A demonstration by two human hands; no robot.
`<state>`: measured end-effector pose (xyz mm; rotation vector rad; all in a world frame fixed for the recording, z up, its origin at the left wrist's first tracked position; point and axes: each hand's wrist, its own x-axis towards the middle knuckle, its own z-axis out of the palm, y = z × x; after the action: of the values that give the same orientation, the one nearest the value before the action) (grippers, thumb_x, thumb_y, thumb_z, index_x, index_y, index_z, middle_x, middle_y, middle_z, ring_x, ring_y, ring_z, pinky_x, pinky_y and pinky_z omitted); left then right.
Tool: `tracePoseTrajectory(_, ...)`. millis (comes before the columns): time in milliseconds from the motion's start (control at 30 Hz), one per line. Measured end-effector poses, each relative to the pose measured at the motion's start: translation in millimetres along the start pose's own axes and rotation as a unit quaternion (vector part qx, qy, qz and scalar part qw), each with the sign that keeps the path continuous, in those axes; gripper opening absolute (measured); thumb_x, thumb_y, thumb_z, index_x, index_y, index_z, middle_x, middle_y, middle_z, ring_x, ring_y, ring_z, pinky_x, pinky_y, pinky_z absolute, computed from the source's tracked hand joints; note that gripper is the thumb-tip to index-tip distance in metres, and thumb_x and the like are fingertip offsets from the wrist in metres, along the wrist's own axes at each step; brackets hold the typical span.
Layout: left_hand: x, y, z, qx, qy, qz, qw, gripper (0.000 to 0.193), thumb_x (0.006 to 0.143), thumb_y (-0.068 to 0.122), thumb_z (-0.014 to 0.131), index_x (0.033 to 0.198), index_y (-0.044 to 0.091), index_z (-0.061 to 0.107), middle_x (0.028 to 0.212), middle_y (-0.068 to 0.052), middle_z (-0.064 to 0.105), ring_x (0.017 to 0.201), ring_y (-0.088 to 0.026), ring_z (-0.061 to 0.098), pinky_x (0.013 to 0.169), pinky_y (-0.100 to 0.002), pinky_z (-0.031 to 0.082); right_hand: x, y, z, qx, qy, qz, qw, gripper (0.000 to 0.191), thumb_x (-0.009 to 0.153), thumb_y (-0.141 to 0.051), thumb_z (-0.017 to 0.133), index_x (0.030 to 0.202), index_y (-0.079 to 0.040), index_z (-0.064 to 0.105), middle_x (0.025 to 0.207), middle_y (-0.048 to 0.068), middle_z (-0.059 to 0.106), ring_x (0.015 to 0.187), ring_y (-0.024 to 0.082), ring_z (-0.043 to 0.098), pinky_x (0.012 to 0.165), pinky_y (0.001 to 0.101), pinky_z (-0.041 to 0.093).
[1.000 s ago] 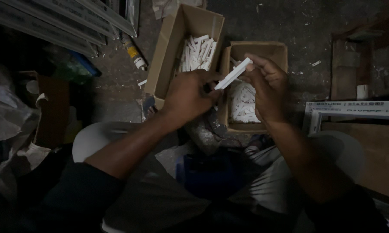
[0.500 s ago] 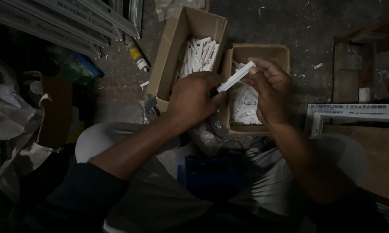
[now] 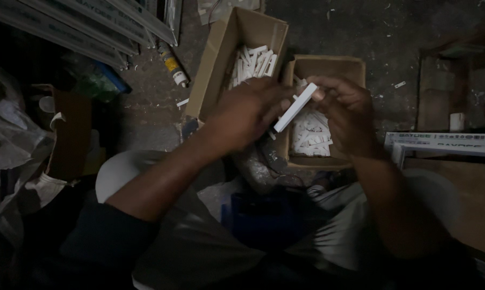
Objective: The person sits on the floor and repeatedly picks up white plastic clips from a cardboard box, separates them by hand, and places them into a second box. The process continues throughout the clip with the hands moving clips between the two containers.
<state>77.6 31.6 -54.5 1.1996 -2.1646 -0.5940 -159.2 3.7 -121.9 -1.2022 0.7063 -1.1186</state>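
Both hands meet at frame centre on a white plastic strip (image 3: 295,108), long axis diagonal, lower left to upper right. Left hand (image 3: 242,115) fingers closed on its lower end, right hand (image 3: 347,110) pinching the upper end. Behind: left cardboard box (image 3: 215,70) and right cardboard box (image 3: 355,70), both holding white pieces, on the floor.

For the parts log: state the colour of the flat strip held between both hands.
White, clearest in the head view: the flat plastic strip.
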Motion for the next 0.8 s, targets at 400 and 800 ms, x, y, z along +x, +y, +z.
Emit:
tracePoseTrajectory(400,-1,-11,6,-0.028,-0.086,0.068,0.994,0.023,0.104,0.025,0.065,0.111,0.005,0.072,0.1,-0.013,0.071,0.095,-0.032,0.069,0.083,-0.045,0.055,-5,5,-10,0.057,-0.066,0.091,0.992,0.027,0.107,-0.005,0.062,0.129,0.009,0.065,0.115,0.019,0.071,0.106,0.024,0.072,0.097,0.0387,0.061)
tracePoseTrajectory(800,-1,-6,-2,-0.012,-0.141,0.045,0.989,0.026,0.102,0.03,0.067,0.098,0.004,0.071,0.093,-0.014,0.071,0.088,-0.032,0.071,0.078,-0.046,0.056,-6,0,-8,-0.138,-0.148,0.07,0.977,0.033,0.103,-0.014,0.063,0.132,0.001,0.064,0.104,0.013,0.075,0.093,0.013,0.073,0.081,0.0268,0.061)
